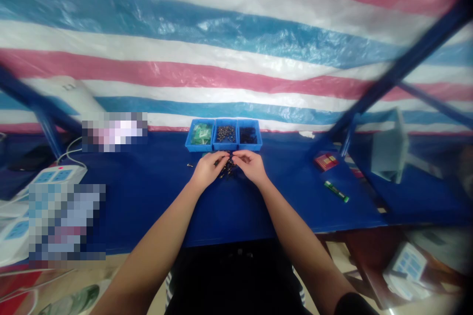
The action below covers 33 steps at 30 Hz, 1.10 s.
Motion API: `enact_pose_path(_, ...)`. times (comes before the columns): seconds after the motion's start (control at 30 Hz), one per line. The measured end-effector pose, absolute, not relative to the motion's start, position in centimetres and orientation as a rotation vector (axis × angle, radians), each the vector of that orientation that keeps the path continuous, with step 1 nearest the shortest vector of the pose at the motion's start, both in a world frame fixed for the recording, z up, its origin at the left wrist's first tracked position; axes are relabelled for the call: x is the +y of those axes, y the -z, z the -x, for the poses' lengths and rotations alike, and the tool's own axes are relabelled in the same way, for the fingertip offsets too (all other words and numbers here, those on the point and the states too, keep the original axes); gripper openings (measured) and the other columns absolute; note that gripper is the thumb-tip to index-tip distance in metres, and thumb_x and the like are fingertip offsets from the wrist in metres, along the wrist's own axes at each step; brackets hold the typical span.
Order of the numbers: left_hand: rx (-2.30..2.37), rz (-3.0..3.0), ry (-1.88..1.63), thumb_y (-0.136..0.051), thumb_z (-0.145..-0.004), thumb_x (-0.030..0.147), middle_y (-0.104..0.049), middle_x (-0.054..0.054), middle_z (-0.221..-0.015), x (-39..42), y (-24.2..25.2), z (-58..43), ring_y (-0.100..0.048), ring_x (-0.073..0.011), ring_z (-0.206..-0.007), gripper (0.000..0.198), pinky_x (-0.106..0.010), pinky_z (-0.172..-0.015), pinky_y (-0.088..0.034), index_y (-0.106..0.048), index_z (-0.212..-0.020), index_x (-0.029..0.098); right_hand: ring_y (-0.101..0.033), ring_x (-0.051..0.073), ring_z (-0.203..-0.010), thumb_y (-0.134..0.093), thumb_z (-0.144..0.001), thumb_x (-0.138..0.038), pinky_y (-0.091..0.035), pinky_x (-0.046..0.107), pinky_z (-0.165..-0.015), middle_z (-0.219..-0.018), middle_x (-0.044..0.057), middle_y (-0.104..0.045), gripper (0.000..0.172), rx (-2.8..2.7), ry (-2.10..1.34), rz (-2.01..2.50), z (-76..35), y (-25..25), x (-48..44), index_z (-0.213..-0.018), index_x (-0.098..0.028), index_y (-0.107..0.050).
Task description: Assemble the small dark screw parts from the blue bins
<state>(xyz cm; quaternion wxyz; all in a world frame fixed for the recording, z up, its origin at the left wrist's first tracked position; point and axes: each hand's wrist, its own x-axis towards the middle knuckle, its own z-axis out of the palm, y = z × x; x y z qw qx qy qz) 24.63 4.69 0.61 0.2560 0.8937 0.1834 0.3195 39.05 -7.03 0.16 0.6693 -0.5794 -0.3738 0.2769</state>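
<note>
My left hand [210, 167] and my right hand [252, 165] meet over the blue table, fingertips pinched close together. Whatever sits between the fingers is too small to make out. Just below and between the hands lies a loose pile of small dark and brassy parts [228, 171]. Behind them stand three blue bins in a row: the left bin [199, 148] holds green and whitish pieces, the middle bin [225, 146] small metallic parts, the right bin [250, 147] black parts. One small part [189, 165] lies apart, left of my left hand.
A white power strip [70, 173] with cables is on the left. To the right lie a red box [326, 161] and a green tube [336, 191]. Blue metal posts [399, 69] frame the table, and a striped plastic sheet [236, 69] hangs behind it.
</note>
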Motion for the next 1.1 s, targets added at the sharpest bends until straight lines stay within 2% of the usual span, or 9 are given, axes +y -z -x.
enact_pose_path(0.17,0.499,-2.433,-0.848,-0.049,-0.095,0.041,-0.073,-0.002,-0.097,4.65,-0.87,-24.56,-0.066,-0.0175,-0.080,0.027,-0.030,-0.078,-0.053,-0.069,-0.102,0.024,-0.069,0.019,-0.076,-0.075,-0.071,-0.040,-0.057,0.034,-0.077,-0.085,0.005,-0.074,0.031,-0.851,-0.607,1.319,-39.02,0.01,-7.03,-0.094,-0.019,-0.073)
enact_pose_path(0.4,0.515,-2.396,-0.855,-0.053,-0.092,0.043,-0.072,-0.002,-0.084,4.53,-0.76,-24.66,-0.066,-0.0174,-0.077,0.029,-0.029,-0.072,-0.053,-0.067,-0.109,0.025,-0.069,0.019,-0.076,-0.074,-0.072,-0.040,-0.057,0.034,-0.077,-0.085,0.005,-0.074,0.031,-0.842,-0.618,1.300,-39.21,0.07,-7.01,-0.094,-0.019,-0.073)
enact_pose_path(0.57,0.506,-2.385,-0.869,-0.053,-0.093,0.040,-0.073,-0.002,-0.096,4.55,-0.84,-24.59,-0.066,-0.0170,-0.082,0.024,-0.028,-0.075,-0.053,-0.068,-0.103,0.025,-0.069,0.019,-0.076,-0.074,-0.072,-0.040,-0.057,0.033,-0.077,-0.085,0.005,-0.074,0.030,-0.865,-0.606,1.321,-39.13,0.01,-7.02,-0.094,-0.019,-0.073)
enact_pose_path(0.83,0.454,-2.344,-0.898,-0.054,-0.092,0.039,-0.073,-0.003,-0.096,4.20,-0.99,-24.71,-0.068,-0.0167,-0.083,0.023,-0.027,-0.075,-0.053,-0.069,-0.099,0.023,-0.069,0.018,-0.075,-0.070,-0.075,-0.037,-0.057,0.031,-0.074,-0.086,0.006,-0.074,0.025,-0.935,-0.520,1.359,-38.81,-0.11,-7.08,-0.091,-0.018,-0.073)
enact_pose_path(0.97,0.432,-2.362,-0.913,-0.054,-0.092,0.037,-0.073,-0.003,-0.095,4.21,-0.83,-24.75,-0.067,-0.0165,-0.082,0.025,-0.027,-0.074,-0.054,-0.070,-0.105,0.023,-0.069,0.018,-0.074,-0.068,-0.078,-0.038,-0.056,0.031,-0.072,-0.085,0.005,-0.074,0.023,-0.962,-0.498,1.388,-38.75,-0.07,-7.10,-0.089,-0.019,-0.073)
enact_pose_path(1.1,0.347,-2.446,-0.883,-0.054,-0.092,0.033,-0.072,-0.002,-0.082,4.34,-0.76,-24.79,-0.064,-0.0145,-0.070,0.030,-0.029,-0.074,-0.052,-0.066,-0.118,0.024,-0.069,0.019,-0.073,-0.067,-0.078,-0.040,-0.056,0.030,-0.070,-0.084,0.004,-0.074,0.023,-0.967,-0.479,1.438,-38.77,0.10,-7.10,-0.088,-0.020,-0.073)
